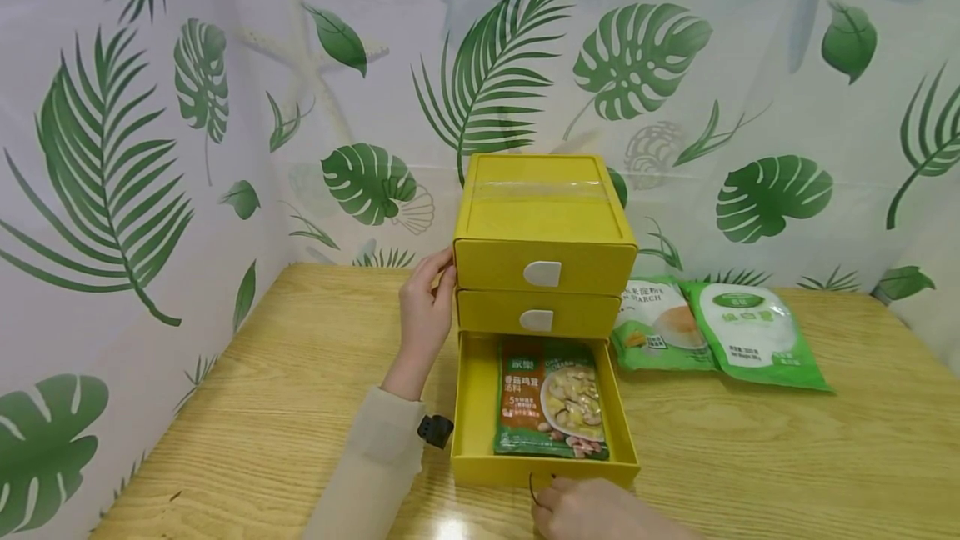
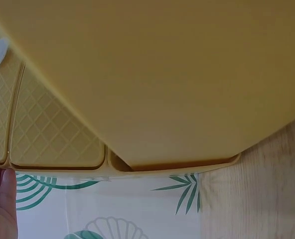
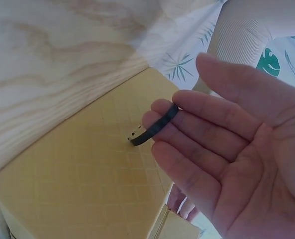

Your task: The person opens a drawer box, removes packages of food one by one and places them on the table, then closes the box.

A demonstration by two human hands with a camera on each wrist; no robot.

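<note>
A yellow cabinet of stacked drawers (image 1: 543, 198) stands on the table, its bottom drawer (image 1: 626, 432) pulled out toward me. Inside that drawer lies a green and red-brown soup-mix packet (image 1: 517, 423), printed with a bowl of food. My left hand (image 1: 427, 307) rests against the cabinet's left side, fingertips at the front edge of the upper drawers. In the right wrist view, fingertips of my right hand (image 3: 227, 149) are hooked through a black pull loop (image 3: 155, 125) on the drawer front (image 3: 82, 169), the thumb held apart. The drawer's side (image 2: 162, 74) fills much of the left wrist view.
Two green and white bags, a starch bag (image 1: 660, 323) and another bag (image 1: 757, 336), lie right of the cabinet. The upper and middle drawers are closed, each with a white tab (image 1: 542, 273). A leaf-patterned sheet (image 1: 360, 48) hangs behind the table (image 1: 315, 373).
</note>
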